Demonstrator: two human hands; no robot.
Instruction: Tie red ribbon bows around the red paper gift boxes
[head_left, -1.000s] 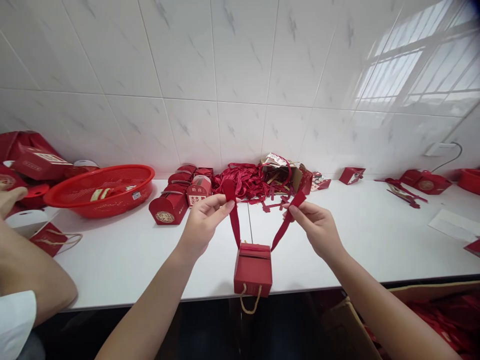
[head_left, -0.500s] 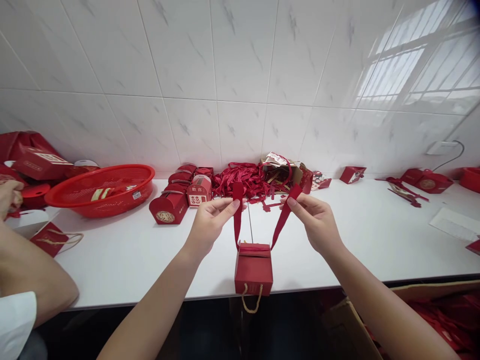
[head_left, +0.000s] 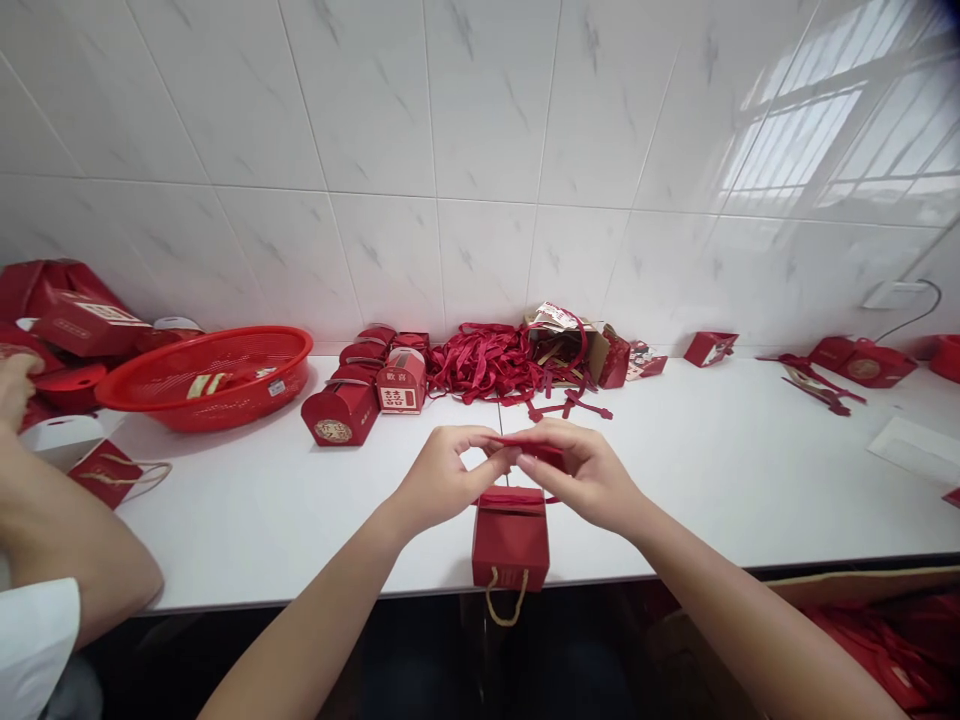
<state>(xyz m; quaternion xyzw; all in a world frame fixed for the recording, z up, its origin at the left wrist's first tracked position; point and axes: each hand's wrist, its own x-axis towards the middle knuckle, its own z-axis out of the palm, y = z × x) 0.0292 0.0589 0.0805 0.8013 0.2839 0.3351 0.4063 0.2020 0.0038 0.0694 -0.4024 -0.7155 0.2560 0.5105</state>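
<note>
A small red gift box with a twisted tan cord handle stands at the table's front edge. Red ribbon threaded through its top runs up into my fingers. My left hand pinches one ribbon end between thumb and fingers, just above the box. Close against it, my right hand is closed on the other end, and the fingertips of both hands meet. Part of the ribbon is hidden behind the fingers. Behind them lies a heap of loose red ribbons.
Several red boxes stand left of the heap. Further left is a red plastic basket. Another person's arm rests at the left edge. An open carton with red items sits below the table at right.
Both hands have come down and together above the box, bringing the two ribbon ends from apart to meeting. The box has stayed in place.
</note>
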